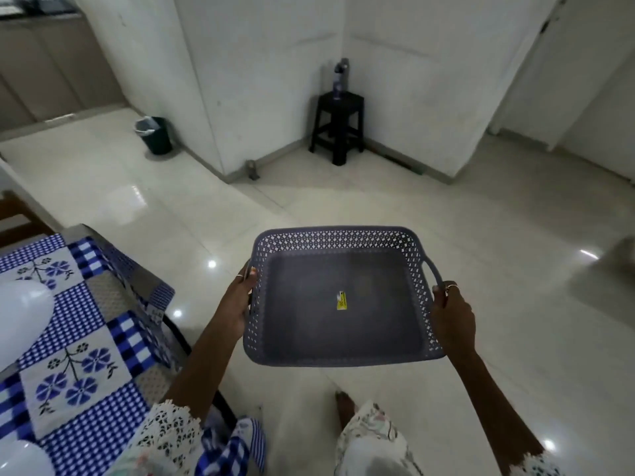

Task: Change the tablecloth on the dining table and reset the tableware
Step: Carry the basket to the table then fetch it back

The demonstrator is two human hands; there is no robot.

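Gripping the empty basket by both side handles, left hand and right hand, you've got the clothed surface off your left, left hand nearer.

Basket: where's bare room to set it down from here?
Both hands, left and right, grip the basket over bare floor, open ahead toward the stool and bin. The tablecloth has a free strip along its right edge; white tableware crowds its left.
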